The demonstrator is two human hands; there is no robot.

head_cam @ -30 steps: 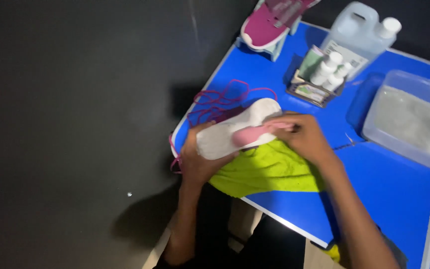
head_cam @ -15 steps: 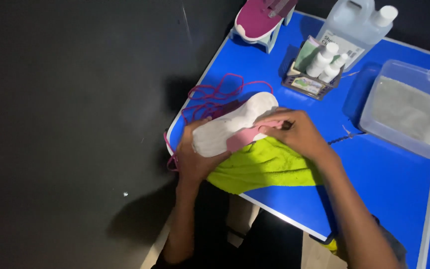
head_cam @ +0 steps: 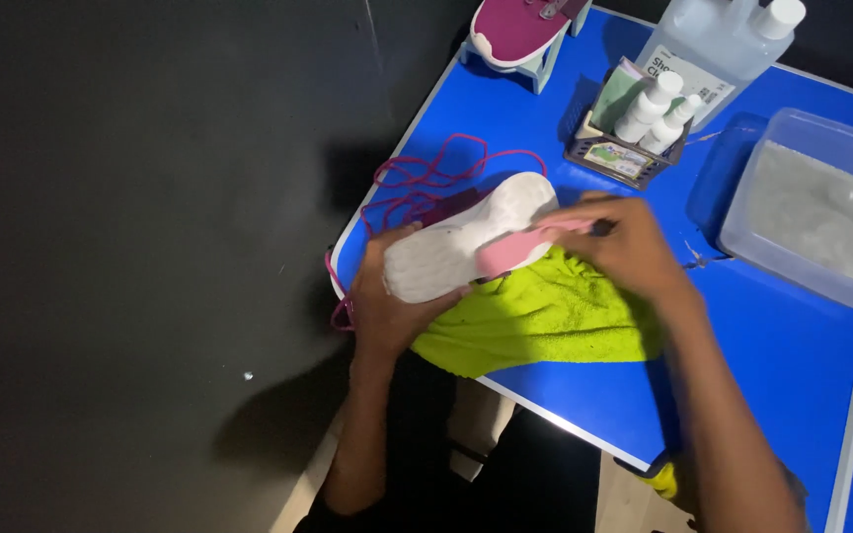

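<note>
While the left hand (head_cam: 387, 311) is clamping the heel of the upturned shoe (head_cam: 466, 242) above the green towel (head_cam: 545, 316), the right hand (head_cam: 624, 247) is closing on a small tool at its toe. Likely light, flexible; sole looks grippable.

Two bare forearms reach up from the lower edge of the frame, no sleeves, watches, rings or gloves visible on either. The left hand (head_cam: 387, 314) and right hand (head_cam: 629, 247) are uncovered to the fingertips. Dark clothing shows below, between the arms, its detail lost in shadow.
</note>
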